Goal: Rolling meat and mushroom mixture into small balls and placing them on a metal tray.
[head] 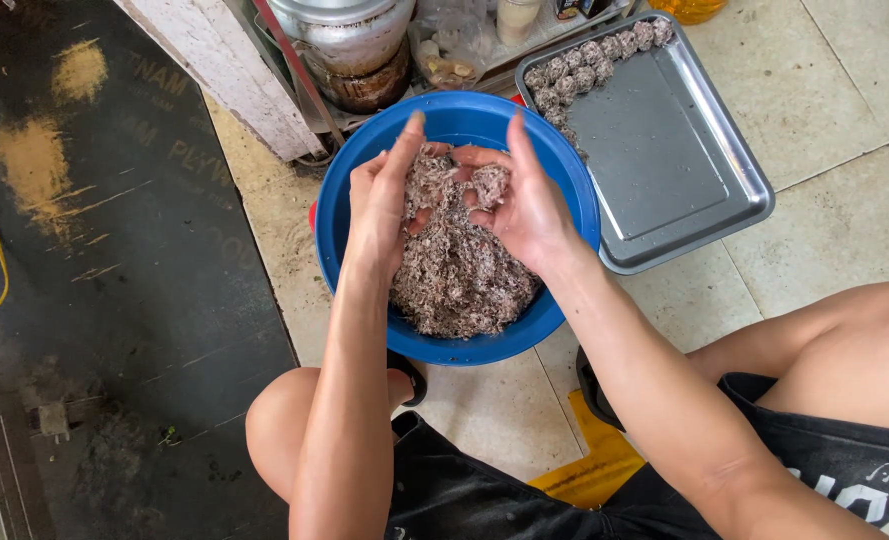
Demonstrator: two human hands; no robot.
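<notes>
Mid-shaping, judging by the lump of grey-brown minced mixture (489,185) cupped in the right hand (525,205) above the blue bowl (345,215), left hand (385,205) half-curled against it; next, rolling tight for the metal tray (665,150).

The basin (345,200) is bright blue, its mixture (460,275) speckled grey-brown and white. At two o'clock, the tray (665,150) is dull silver, with grey-brown balls (590,60). Floor tiles (845,230) are pale cream; the board (115,250) at nine o'clock is black, blotched yellow.
</notes>
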